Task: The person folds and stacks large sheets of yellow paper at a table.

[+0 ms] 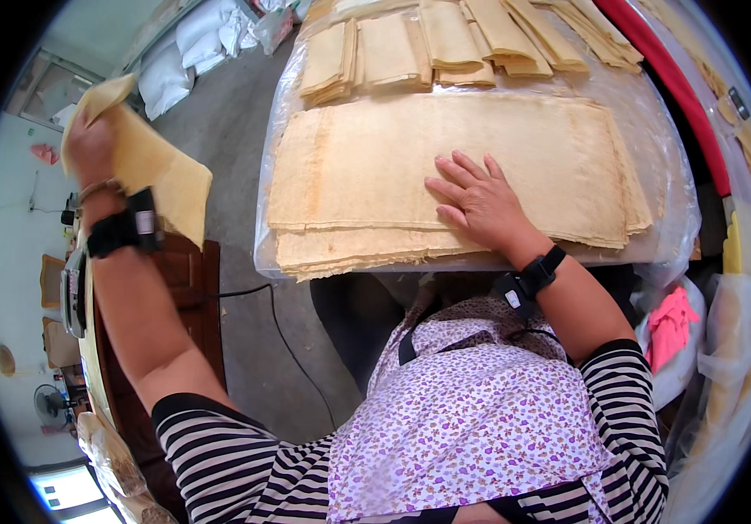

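Raised at the far left, my left hand [90, 144] grips a pale yellow, thin flexible sheet [165, 177], which looks like tofu skin; it hangs down over the floor. My right hand [477, 190] lies palm down, fingers spread, on a stack of wide sheets [375, 157] of the same kind. The stack's edges are ragged, and some lower sheets [349, 252] stick out toward me. Behind it, several folded bundles of sheets [388, 49] stand in a row.
Clear plastic film [663, 170] covers the table under the sheets. White sacks [201, 33] are on the floor at the upper left. A black cable [274, 327] runs across the floor near a brown wooden cabinet [179, 275]. A pink cloth [670, 327] hangs at the right.
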`<state>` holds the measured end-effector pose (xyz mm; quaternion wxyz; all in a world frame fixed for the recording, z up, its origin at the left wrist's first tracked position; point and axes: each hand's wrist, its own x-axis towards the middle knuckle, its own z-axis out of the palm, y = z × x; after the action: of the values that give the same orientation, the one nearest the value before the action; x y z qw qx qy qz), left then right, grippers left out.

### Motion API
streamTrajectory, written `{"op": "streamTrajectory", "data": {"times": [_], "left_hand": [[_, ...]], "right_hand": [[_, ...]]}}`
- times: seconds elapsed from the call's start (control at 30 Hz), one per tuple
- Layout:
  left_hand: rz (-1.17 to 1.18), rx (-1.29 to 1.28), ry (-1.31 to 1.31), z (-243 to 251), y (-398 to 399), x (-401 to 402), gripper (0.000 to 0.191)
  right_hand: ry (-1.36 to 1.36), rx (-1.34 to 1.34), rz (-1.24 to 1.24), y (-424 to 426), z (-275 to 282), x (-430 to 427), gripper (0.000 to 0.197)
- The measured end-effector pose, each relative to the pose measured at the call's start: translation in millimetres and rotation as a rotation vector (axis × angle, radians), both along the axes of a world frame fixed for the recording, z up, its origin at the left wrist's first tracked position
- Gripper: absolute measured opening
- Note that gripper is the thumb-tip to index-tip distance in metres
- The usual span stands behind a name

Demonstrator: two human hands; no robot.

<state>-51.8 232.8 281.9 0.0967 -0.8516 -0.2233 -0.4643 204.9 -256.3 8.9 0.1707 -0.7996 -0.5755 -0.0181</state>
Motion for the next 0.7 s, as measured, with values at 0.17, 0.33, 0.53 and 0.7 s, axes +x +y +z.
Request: {"op": "streamTrajectory", "data": {"times": [0.17, 0.33, 0.53, 0.7], "left_hand": [[0.090, 0.054, 0.263, -56, -255, 118, 0.039], [-0.498, -0.180, 0.410, -206, -387, 133, 0.024], [-0.747, -0.458, 0.600, -234, -428, 99, 0.049], [-0.683, -0.272, 0.548, -253, -415, 90, 0.043]], "right_hand": [[0.517, 0.186, -0.026, -14, -9, 29, 0.051], [1.950, 0.587, -0.113, -59, 36, 29, 0.067], [1.837, 0.694, -0.336, -98, 30, 28, 0.055], [1.661, 0.590, -0.351, -114, 23, 29, 0.045]]}}
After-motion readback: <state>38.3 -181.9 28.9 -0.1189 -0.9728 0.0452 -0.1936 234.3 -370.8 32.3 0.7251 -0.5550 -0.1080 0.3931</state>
